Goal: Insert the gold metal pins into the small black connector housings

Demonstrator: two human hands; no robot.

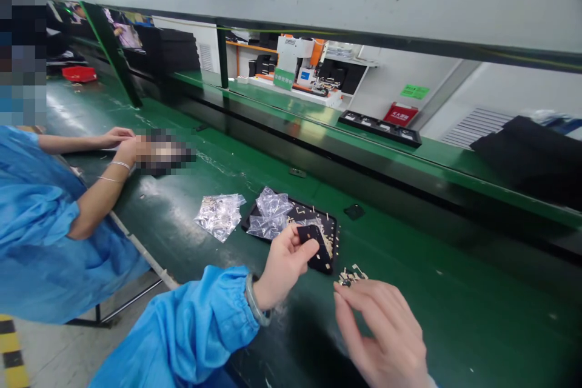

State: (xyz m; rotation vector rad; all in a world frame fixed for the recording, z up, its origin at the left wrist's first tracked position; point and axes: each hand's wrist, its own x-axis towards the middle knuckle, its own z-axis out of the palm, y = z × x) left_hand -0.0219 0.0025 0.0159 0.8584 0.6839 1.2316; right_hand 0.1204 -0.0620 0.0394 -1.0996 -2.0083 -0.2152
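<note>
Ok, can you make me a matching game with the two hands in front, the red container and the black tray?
Things:
1. Left hand
2. Right hand
3. Red container
4. Black tray

Where or how:
A. Has clear bags lying on it
B. Fingers at a little pile of small parts
C. In the upper left of the picture, far along the green table
D. Holds a flat dark piece

Right pairs: 1-D, 2-B, 3-C, 4-A
</note>
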